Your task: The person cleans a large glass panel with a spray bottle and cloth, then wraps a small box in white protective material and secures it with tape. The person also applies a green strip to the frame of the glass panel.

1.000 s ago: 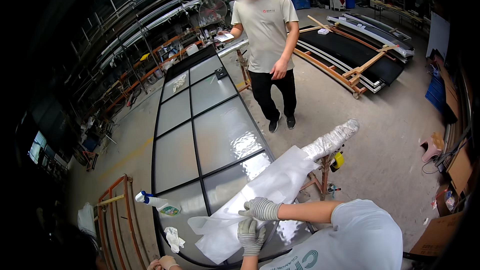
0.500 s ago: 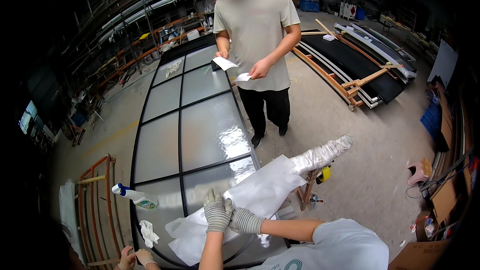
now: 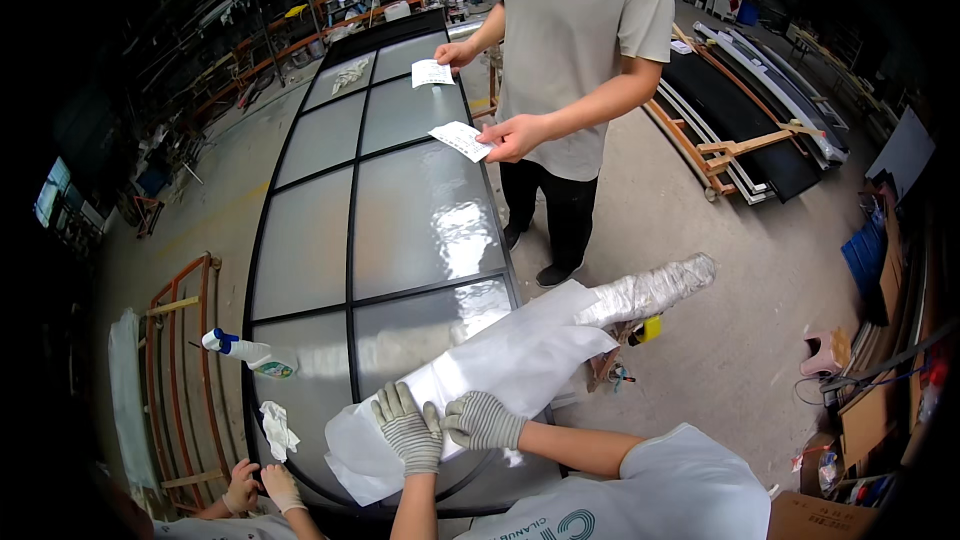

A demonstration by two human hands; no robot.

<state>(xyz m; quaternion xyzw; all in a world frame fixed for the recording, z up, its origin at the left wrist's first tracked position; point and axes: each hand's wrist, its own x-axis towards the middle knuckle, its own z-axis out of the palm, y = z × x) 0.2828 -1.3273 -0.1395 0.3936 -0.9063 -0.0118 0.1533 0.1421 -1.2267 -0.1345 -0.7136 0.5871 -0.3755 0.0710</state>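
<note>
My left hand [image 3: 240, 488] and my right hand [image 3: 281, 487] show small at the lower left edge, close together, by the near corner of a long black-framed glass panel [image 3: 430, 225]. Their fingers look curled; whether they hold anything is unclear. A crumpled white rag [image 3: 277, 428] lies on the glass just above them, and a spray bottle [image 3: 245, 351] lies further up. A co-worker in a white shirt [image 3: 660, 485] presses two gloved hands [image 3: 445, 425] onto a white plastic sheet [image 3: 500, 370] spread over the panel's near end.
A person in a beige shirt [image 3: 580, 70] stands at the panel's right side holding paper slips [image 3: 462, 139]. A wrapped roll [image 3: 650, 290] rests on a stand. Orange metal racks [image 3: 180, 370] stand on the left; stacked dark panels [image 3: 740, 130] lie at the right.
The standing person has come closer along the panel and holds slips in both hands. The co-worker's gloved hands shifted left on the sheet. My hands have come further into view.
</note>
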